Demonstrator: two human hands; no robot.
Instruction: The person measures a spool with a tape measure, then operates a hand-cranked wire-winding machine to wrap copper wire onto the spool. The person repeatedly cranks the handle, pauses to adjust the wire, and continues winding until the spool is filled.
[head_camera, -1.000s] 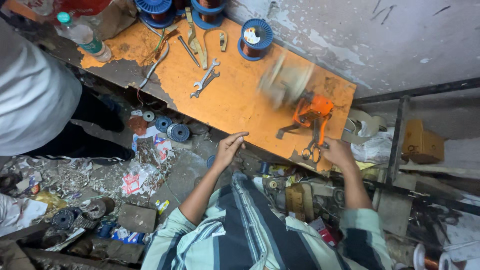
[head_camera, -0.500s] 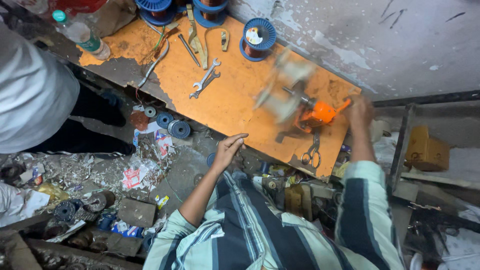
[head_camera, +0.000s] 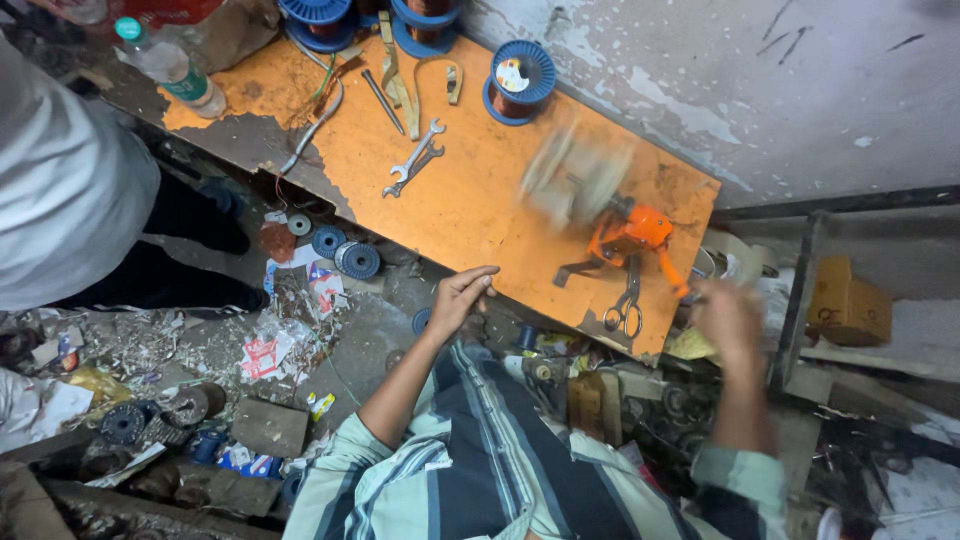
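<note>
An orange hand-cranked winder (head_camera: 628, 235) is fixed near the right end of the orange worktable (head_camera: 470, 200). A pale coil (head_camera: 575, 178) on its shaft is blurred from spinning. My right hand (head_camera: 727, 318), also blurred, is at the winder's orange crank handle (head_camera: 672, 272), off the table's right front corner. My left hand (head_camera: 462, 296) hovers at the table's front edge with its fingers curled together; I cannot see anything in it. Scissors (head_camera: 625, 308) lie just in front of the winder.
Two spanners (head_camera: 415, 160), pliers (head_camera: 400, 75) and blue wire spools (head_camera: 520, 82) lie on the table's far part, with a plastic bottle (head_camera: 170, 65) at the left end. Another person in a white shirt (head_camera: 65, 190) stands left. Scrap and spools (head_camera: 345, 255) litter the floor.
My right hand went up behind the winder and has come back down to the front corner, circling with the crank. The coil keeps spinning. My left hand has stayed put.
</note>
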